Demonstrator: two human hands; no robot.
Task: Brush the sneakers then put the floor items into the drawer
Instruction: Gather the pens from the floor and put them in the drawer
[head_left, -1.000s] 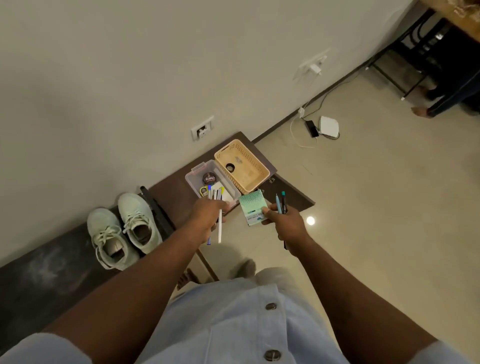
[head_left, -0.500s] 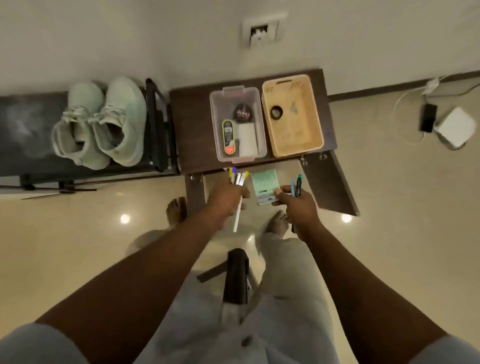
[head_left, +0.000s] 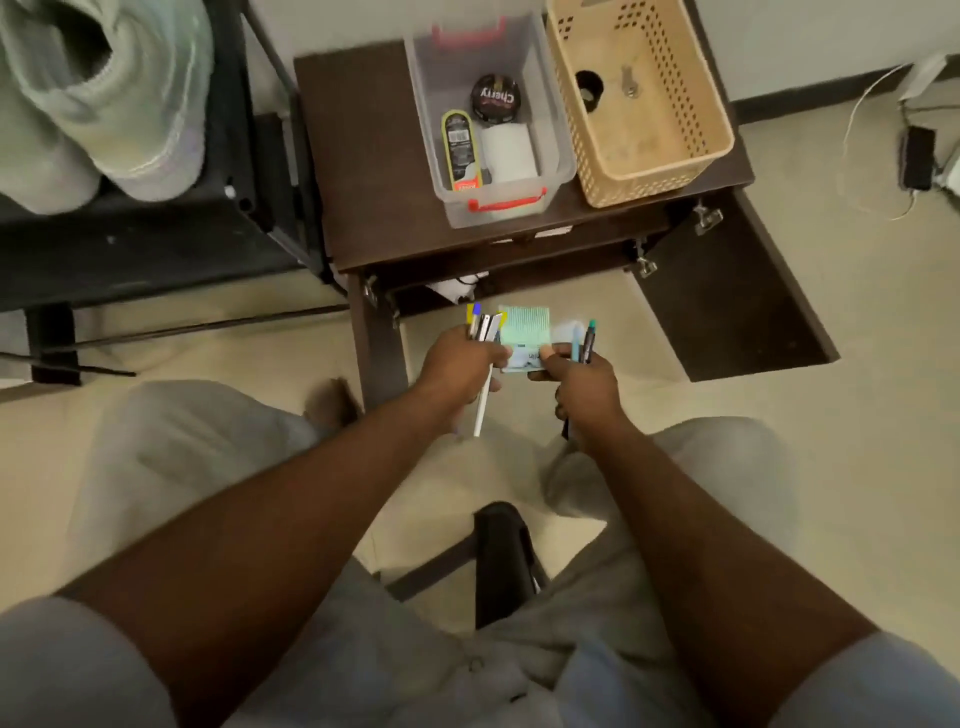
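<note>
My left hand (head_left: 460, 364) grips a bunch of pens (head_left: 484, 328), their caps pointing up and one white barrel hanging below the fist. My right hand (head_left: 576, 379) holds a green card packet (head_left: 524, 332) with its thumb and also two dark pens (head_left: 588, 340). Both hands hover just in front of the dark wooden cabinet (head_left: 363, 156), below its open front. The pale green sneakers (head_left: 104, 93) stand on a black rack at the upper left.
On the cabinet top sit a clear bin (head_left: 553, 130) with shoe polish tins and a cloth, and a beige perforated basket (head_left: 660, 171). The cabinet door (head_left: 727, 296) hangs open to the right. Cables and a charger (head_left: 917, 156) lie on the floor at the far right.
The view has tilted down and closed in on the cabinet. Both hands have come nearer together and lower in front of it, still holding the pens and the packet.
</note>
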